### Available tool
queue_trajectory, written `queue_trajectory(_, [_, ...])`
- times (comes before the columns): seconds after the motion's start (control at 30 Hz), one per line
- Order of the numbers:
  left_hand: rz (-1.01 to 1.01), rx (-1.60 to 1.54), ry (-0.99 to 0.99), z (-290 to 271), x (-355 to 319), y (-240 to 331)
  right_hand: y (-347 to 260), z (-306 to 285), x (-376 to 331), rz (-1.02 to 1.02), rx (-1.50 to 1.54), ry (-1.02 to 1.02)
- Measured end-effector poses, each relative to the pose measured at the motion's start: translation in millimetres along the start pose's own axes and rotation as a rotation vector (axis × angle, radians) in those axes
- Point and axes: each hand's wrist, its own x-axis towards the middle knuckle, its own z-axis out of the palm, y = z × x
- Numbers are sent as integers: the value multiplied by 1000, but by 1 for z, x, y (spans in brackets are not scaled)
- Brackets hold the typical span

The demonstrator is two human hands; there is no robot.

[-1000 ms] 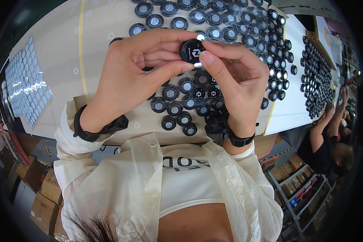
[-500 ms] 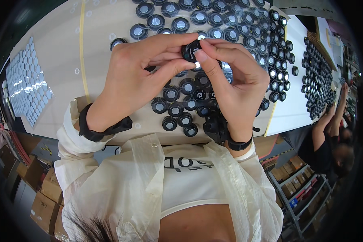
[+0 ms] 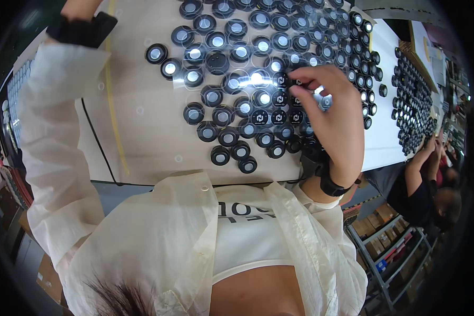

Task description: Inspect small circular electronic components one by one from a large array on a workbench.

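Note:
My right hand (image 3: pixel 326 102) is over the sheet, thumb and forefinger curled into a pinch at a black round sticker (image 3: pixel 298 82). Whether that sticker is lifted off, I cannot tell. A clear plastic sheet (image 3: pixel 269 127) carries several such stickers with white marks and lies over black round parts (image 3: pixel 207 131), most with pale round centres. One part (image 3: pixel 217 62) left of the hand shows an all-black top. My left forearm (image 3: pixel 63 100) reaches up to the far left; its wrist has a black band, and the hand is cut off by the picture's edge.
Many more black parts (image 3: pixel 326 50) fill the table's far and right side. A yellow line (image 3: pixel 111 100) runs across the table (image 3: pixel 142 137). Round pale pieces (image 3: pixel 26 79) lie at far left. At right, another person (image 3: pixel 418 174) works beside a second batch (image 3: pixel 413 100); a metal rack (image 3: pixel 379 253) stands below.
My hands have parted. The small black round part that both held is no longer between them. My left arm has swung up and left; my right hand has lowered slightly onto the sheet of stickers.

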Motion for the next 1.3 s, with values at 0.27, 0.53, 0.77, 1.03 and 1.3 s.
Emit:
queue_trajectory(0.27, [174, -266, -368, 39, -65, 89, -1, 19, -9, -29, 7, -254])
queue_trajectory(0.53, [417, -183, -426, 48, -133, 118, -8, 20, 1, -36, -60, -334])
queue_trajectory(0.77, [439, -173, -410, 52, -133, 115, -14, 17, 2, -67, -73, -357])
queue_trajectory(1.03, [421, -123, -446, 45, -130, 122, -32, 0, -24, -58, -68, -312])
queue_trajectory(1.3, [542, -201, -209, 16, -137, 145, -22, -31, -30, -136, 349, -79])
